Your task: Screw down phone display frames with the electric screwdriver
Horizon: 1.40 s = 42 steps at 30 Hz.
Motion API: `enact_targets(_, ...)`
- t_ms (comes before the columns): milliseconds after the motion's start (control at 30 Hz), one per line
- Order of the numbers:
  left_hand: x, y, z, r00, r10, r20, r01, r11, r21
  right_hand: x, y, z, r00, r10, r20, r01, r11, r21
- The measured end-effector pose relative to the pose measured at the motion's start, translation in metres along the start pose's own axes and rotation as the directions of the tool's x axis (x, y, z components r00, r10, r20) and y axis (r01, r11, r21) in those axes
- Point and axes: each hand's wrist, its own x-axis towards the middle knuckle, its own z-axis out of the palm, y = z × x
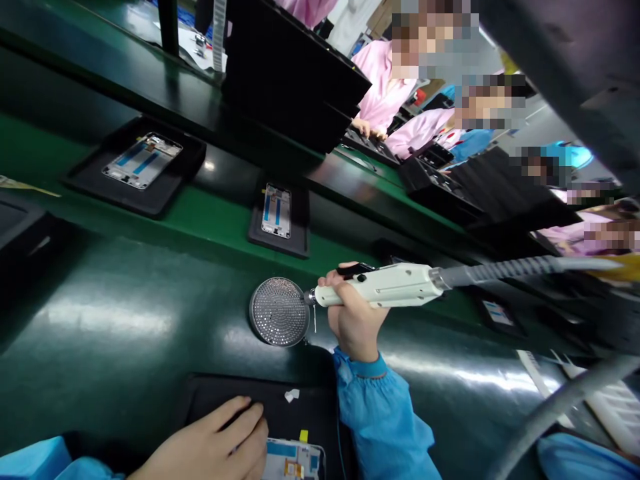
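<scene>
The green bench (125, 320) is filling the view from 9 to 3 o'clock. Two dark trays, each carrying a phone frame, are sitting at 10 o'clock (143, 160) and 12 o'clock (277, 211). Co-workers in pink are working at 1 o'clock, well apart.

At 6 o'clock the black tray (300, 417) is lying nearest the person. The left hand (215, 443) is resting flat on it with the fingers loose, grasping nothing, just beside the phone frame (293, 461) at the bottom edge.

The right hand (353, 320) is clenching the electric screwdriver (395, 285), whose hose is running off toward 3 o'clock. Its nose (310, 297) is meeting the 3 o'clock rim of the round screw dish (279, 311) at centre.

By the look of it, the driver is picking up a screw; whether one is already on the tip is too small to tell. Driving it calls for bringing the tip toward 6 o'clock, square over a hole in the frame, while the flat hand is steadying the tray.
</scene>
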Motion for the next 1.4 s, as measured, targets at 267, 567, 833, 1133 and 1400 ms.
enact_targets(267, -0.004, 0.003, 0.001, 0.998, -0.024, 0.052, 0.025, 0.999, -0.020, -0.001, 0.002, 0.000, 1.000, -0.022, -0.011, 0.022, 0.999, -0.024)
enact_targets(567, -0.004, 0.004, 0.001, 0.996, -0.085, 0.022, 0.086, 0.996, -0.018, -0.007, -0.027, 0.001, 0.998, -0.050, -0.027, 0.050, 0.999, 0.003)
enact_targets(833, -0.001, 0.005, -0.016, 0.975, -0.158, 0.157, 0.182, 0.971, -0.157, -0.084, -0.081, -0.024, 0.984, 0.011, 0.179, -0.003, 0.999, -0.043)
enact_targets(1133, 0.003, 0.005, -0.017, 0.976, -0.134, 0.173, 0.161, 0.974, -0.157, -0.130, -0.072, -0.029, 0.908, 0.145, 0.394, -0.108, 0.988, -0.114)
enact_targets(1400, 0.002, 0.005, -0.016, 0.978, -0.124, 0.166, 0.153, 0.972, -0.177, -0.130, -0.067, -0.025, 0.922, 0.131, 0.365, -0.105, 0.990, -0.091)
